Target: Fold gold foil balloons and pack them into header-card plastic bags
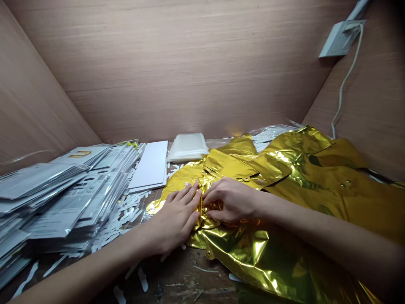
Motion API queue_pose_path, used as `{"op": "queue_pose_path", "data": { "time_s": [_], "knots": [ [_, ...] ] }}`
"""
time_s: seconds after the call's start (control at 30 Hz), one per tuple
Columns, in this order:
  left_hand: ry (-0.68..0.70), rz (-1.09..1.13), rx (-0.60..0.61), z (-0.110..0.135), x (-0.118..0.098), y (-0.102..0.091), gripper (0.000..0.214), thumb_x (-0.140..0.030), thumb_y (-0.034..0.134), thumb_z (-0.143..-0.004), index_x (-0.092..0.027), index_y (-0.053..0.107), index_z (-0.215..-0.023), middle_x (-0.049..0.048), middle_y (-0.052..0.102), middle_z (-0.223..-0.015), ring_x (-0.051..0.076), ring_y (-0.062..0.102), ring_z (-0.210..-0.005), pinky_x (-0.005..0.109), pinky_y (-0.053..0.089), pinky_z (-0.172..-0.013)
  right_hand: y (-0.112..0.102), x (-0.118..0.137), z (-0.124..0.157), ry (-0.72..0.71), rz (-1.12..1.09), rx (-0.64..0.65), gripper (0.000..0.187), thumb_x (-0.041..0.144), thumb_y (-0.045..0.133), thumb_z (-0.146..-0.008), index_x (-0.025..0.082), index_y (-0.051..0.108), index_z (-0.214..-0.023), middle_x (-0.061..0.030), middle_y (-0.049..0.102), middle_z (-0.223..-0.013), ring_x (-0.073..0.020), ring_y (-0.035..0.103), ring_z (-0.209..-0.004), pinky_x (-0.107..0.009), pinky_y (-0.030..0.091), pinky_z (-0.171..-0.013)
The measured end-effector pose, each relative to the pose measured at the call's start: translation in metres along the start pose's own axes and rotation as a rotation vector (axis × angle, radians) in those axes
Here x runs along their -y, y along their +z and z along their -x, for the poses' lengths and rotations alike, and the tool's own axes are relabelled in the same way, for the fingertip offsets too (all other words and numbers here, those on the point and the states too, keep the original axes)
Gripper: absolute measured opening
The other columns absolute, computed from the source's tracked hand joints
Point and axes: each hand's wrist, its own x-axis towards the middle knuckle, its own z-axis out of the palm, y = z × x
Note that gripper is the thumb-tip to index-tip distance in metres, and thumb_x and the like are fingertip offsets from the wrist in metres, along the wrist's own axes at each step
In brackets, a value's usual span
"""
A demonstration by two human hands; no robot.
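Shiny gold foil sheets (341, 194), which look like flat foil balloons with small tabbed edges, cover the right half of the table. My left hand (177, 217) lies flat on the left part of the foil, fingers stretched forward. Just right of it, my right hand (229, 198) is bent over the same foil, thumb and fingers curled together on a crumpled fold. What exactly sits between those fingertips is partly hidden. A folded gold piece (232, 164) lies beyond my right hand.
Piles of printed cards in clear sleeves (68, 202) stand at the left. White boards (149, 164) and a stack of translucent bags (187, 147) lie at the back. Small white strips (126, 217) are strewn about. A power socket with a cable (341, 38) hangs on the right wall.
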Motion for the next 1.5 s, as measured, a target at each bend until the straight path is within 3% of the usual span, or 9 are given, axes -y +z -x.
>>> {"op": "queue_pose_path", "data": {
  "time_s": [0.23,0.43,0.7,0.83,1.0,1.13,1.27,1.37,1.5],
  "knots": [
    [-0.012,-0.097,-0.067,0.001,-0.014,0.012,0.063,-0.046,0.028,-0.107,-0.022,0.019,-0.165,0.0159,0.015,-0.171,0.036,0.014,-0.158,0.065,0.023,-0.12,-0.001,-0.007,-0.005,0.35,0.042,-0.197,0.022,0.017,0.063,-0.088,0.017,0.08,-0.101,-0.0071,0.076,-0.09,-0.0185,0.065,-0.076,-0.03,0.048,-0.076],
    [-0.101,-0.058,-0.133,0.003,-0.012,0.018,0.064,-0.058,0.035,-0.104,-0.035,0.026,-0.163,0.0191,0.011,-0.171,0.05,0.003,-0.154,0.077,0.017,-0.115,0.015,-0.012,-0.007,0.48,0.111,-0.108,0.038,0.033,0.06,-0.096,0.014,0.068,-0.129,-0.0164,0.066,-0.113,-0.0287,0.061,-0.106,-0.039,0.047,-0.092],
    [-0.047,-0.066,-0.184,0.008,-0.017,0.016,0.062,-0.055,0.041,-0.103,-0.047,0.022,-0.161,0.0164,0.017,-0.171,0.055,0.013,-0.152,0.083,0.019,-0.109,0.008,-0.006,-0.016,0.542,-0.065,-0.136,0.014,0.023,0.059,-0.095,0.018,0.072,-0.095,-0.0064,0.072,-0.092,-0.02,0.064,-0.084,-0.03,0.045,-0.073],
    [-0.029,-0.055,-0.181,0.01,-0.022,0.014,0.055,-0.048,0.045,-0.103,-0.047,0.036,-0.157,0.0148,0.019,-0.171,0.055,0.019,-0.151,0.083,0.019,-0.11,0.004,-0.006,-0.016,0.638,-0.281,-0.205,0.005,0.02,0.068,-0.086,0.017,0.071,-0.087,-0.0039,0.073,-0.084,-0.0172,0.064,-0.074,-0.028,0.045,-0.063],
    [-0.001,-0.01,-0.188,0.011,-0.025,0.016,0.046,-0.044,0.045,-0.104,-0.042,0.05,-0.15,0.0143,0.018,-0.171,0.053,0.021,-0.151,0.079,0.026,-0.111,0.008,-0.021,-0.011,0.68,-0.716,-0.242,0.02,0.021,0.08,-0.073,0.016,0.072,-0.091,-0.0041,0.074,-0.084,-0.016,0.066,-0.073,-0.027,0.05,-0.064],
    [0.024,0.043,-0.132,0.016,-0.022,0.011,0.047,-0.049,0.045,-0.104,-0.043,0.049,-0.151,0.013,0.018,-0.171,0.05,0.02,-0.153,0.078,0.026,-0.112,0.009,-0.024,-0.009,0.657,-0.813,-0.299,0.023,0.027,0.086,-0.067,0.016,0.073,-0.081,-0.0025,0.072,-0.076,-0.0153,0.065,-0.069,-0.028,0.051,-0.065],
    [0.004,0.043,-0.234,0.018,0.0,-0.01,0.053,-0.054,0.045,-0.103,-0.039,0.044,-0.154,0.0086,0.023,-0.17,0.039,0.022,-0.156,0.07,0.023,-0.119,0.004,-0.023,-0.01,0.62,-0.847,-0.372,0.027,0.033,0.089,-0.067,0.015,0.073,-0.079,-0.0039,0.074,-0.076,-0.0162,0.066,-0.07,-0.029,0.052,-0.066],
    [-0.257,-0.015,-0.378,0.017,0.033,-0.028,0.056,-0.043,0.042,-0.105,-0.019,0.042,-0.156,0.0144,0.039,-0.163,0.029,0.029,-0.155,0.052,0.029,-0.123,0.002,-0.024,-0.01,0.613,-0.908,-0.461,0.033,0.036,0.094,-0.061,0.015,0.073,-0.077,-0.0049,0.074,-0.077,-0.0172,0.067,-0.072,-0.03,0.052,-0.068],
    [-0.515,-0.169,-0.186,0.02,0.077,-0.04,0.045,-0.027,0.062,-0.089,-0.013,0.066,-0.132,0.0193,0.065,-0.139,0.036,0.056,-0.134,0.046,0.046,-0.107,0.008,-0.028,-0.009,0.597,-1.043,-0.606,0.039,0.04,0.098,-0.057,0.017,0.074,-0.077,-0.0042,0.074,-0.077,-0.0165,0.067,-0.069,-0.029,0.053,-0.065]
  ]
}}
